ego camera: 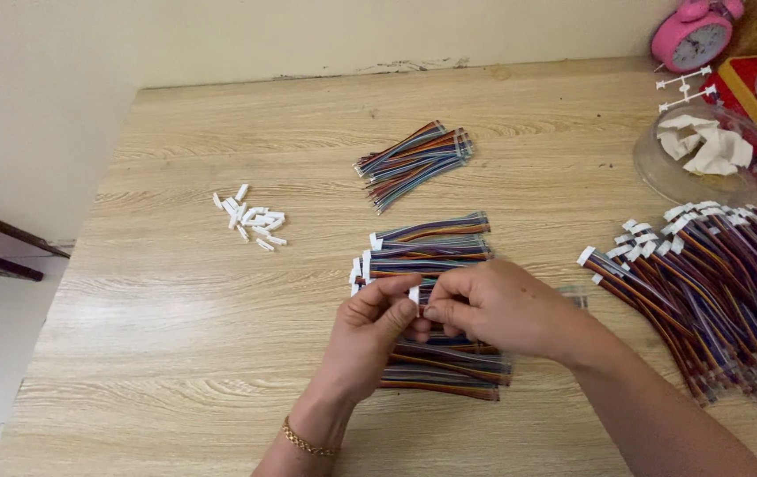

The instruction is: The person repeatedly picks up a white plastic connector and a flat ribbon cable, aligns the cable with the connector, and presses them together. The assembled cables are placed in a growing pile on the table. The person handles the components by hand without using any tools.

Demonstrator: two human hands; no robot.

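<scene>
My left hand (pixel 369 331) pinches a small white plastic connector (pixel 414 294) between thumb and forefinger. My right hand (pixel 498 307) meets it from the right, fingertips closed on the end of a multicoloured ribbon cable whose length is mostly hidden under the hand. Both hands hover over a stack of ribbon cables (pixel 436 252) with white connectors on their left ends. More cables of the same kind (pixel 449 371) lie under my wrists.
A loose bundle of bare cables (pixel 414 159) lies farther back. Several white connectors (pixel 250 218) are scattered at the left. A large pile of finished cables (pixel 723 283) fills the right side. A clear bowl with white scraps (pixel 705 150), a pink alarm clock (pixel 692 35) and a red tray (pixel 754 88) stand at the far right.
</scene>
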